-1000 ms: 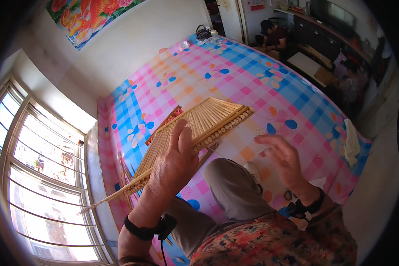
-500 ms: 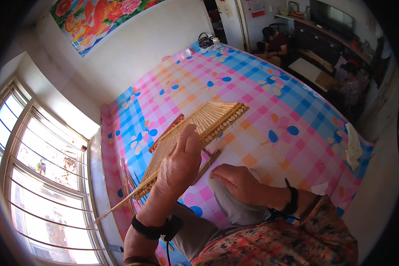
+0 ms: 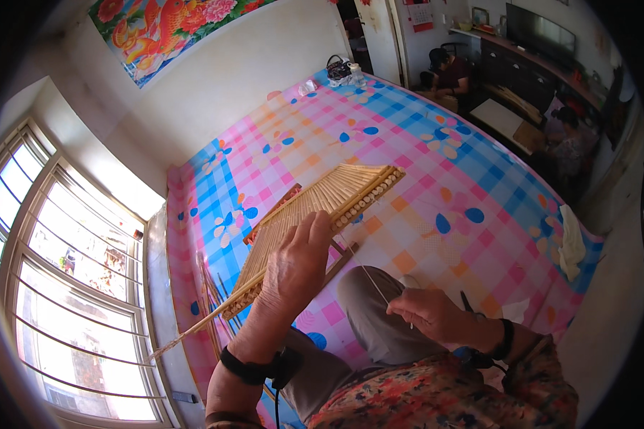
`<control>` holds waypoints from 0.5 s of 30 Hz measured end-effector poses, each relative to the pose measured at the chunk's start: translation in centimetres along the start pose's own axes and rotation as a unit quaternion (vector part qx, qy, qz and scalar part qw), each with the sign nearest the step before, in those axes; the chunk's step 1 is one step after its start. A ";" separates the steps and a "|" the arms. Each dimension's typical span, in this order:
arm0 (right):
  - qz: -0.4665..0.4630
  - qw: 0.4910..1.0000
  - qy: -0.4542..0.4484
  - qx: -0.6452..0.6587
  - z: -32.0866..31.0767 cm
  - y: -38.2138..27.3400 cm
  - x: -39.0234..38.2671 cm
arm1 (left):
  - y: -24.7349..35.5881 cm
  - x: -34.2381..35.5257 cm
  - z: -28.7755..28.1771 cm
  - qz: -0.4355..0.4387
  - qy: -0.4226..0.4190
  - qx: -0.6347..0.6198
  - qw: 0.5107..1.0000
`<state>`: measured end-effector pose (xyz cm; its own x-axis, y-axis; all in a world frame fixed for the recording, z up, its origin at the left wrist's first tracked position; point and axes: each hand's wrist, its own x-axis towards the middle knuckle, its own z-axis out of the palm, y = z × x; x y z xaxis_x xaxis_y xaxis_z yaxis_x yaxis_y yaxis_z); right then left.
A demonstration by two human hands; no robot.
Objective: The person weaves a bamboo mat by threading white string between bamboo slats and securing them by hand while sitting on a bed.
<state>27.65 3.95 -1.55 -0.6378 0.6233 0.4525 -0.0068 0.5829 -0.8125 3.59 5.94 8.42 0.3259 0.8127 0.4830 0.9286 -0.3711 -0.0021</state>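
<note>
Head view is showing a person sitting on a bed covered with a checked sheet (image 3: 422, 143) in pink, blue and orange with flower prints. The left hand (image 3: 297, 264) is lying flat on top of a mat of thin bamboo sticks (image 3: 315, 207), its fingers stretched out and held close together, pressing the mat down from above. The mat is lying slanted over the sheet, just in front of the person's raised knee (image 3: 365, 300), with its far end pointing toward the middle of the bed. One long stick (image 3: 193, 332) is poking out of the near end of the mat toward the window (image 3: 57, 286). A red-edged board (image 3: 273, 207) is peeking out from under the mat's left side.

The right hand (image 3: 429, 314) is hovering beside the knee, its fingers curled together and pinching a thin thread (image 3: 368, 279) that is running up to the mat. A black band is sitting on each wrist.

A white cloth (image 3: 571, 243) is lying at the right edge of the bed. Two other people are sitting beyond the far right corner, near a dark cabinet.
</note>
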 end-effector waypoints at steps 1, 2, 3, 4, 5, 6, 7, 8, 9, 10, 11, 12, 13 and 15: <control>0.008 1.000 0.003 -0.011 -0.6 0.3 0.6 | -0.1 -0.1 -0.1 -0.016 0.000 0.005 1.000; 0.010 1.000 0.002 -0.011 -1.3 -0.2 1.6 | -0.1 -0.4 -0.1 -0.018 -0.002 0.004 1.000; -0.110 0.989 0.076 -0.066 -1.8 -1.0 3.2 | -0.2 -0.8 0.2 -0.020 -0.005 0.006 1.000; -0.170 0.975 0.111 -0.091 -1.6 -1.4 4.4 | -0.1 -1.2 0.3 -0.021 -0.009 0.008 1.000; -0.226 0.956 0.150 -0.117 -1.4 -1.7 5.6 | -0.1 -1.5 0.3 0.003 -0.014 0.028 0.999; -0.240 0.959 0.147 -0.015 -0.7 -1.9 6.7 | 0.1 -1.7 0.3 0.004 -0.015 0.026 1.000; -0.246 0.957 0.147 0.035 0.0 -1.9 7.3 | 0.4 -1.6 0.5 0.007 -0.026 0.028 0.999; -0.253 0.952 0.147 0.087 0.7 -1.8 7.8 | 0.6 -1.5 0.6 0.009 -0.038 0.030 0.999; -0.228 0.955 0.105 0.158 1.8 -1.5 8.1 | 0.4 -1.6 1.0 0.020 -0.030 0.060 0.998; -0.202 0.950 0.062 0.228 2.3 -1.7 8.5 | 0.2 -1.5 1.1 0.021 -0.033 0.060 0.997; -0.134 0.970 0.036 0.200 2.0 -2.2 8.4 | 0.0 -1.1 1.1 0.035 -0.021 0.065 0.997; -0.134 0.969 0.037 0.203 2.3 -2.7 8.7 | -0.2 -1.1 1.1 0.047 -0.010 0.072 0.996; -0.177 0.968 0.051 0.168 2.7 -3.2 9.1 | -0.2 -1.2 1.1 0.048 -0.014 0.073 0.996; -0.191 0.967 0.088 0.145 4.0 -3.6 9.4 | -0.1 -1.4 1.6 0.060 -0.010 0.099 0.993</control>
<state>18.60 5.62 4.17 -0.4054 0.4856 0.7745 -0.4482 0.6329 -0.6313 3.29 5.54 6.36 0.4380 0.7770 0.4522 0.8989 -0.3722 -0.2312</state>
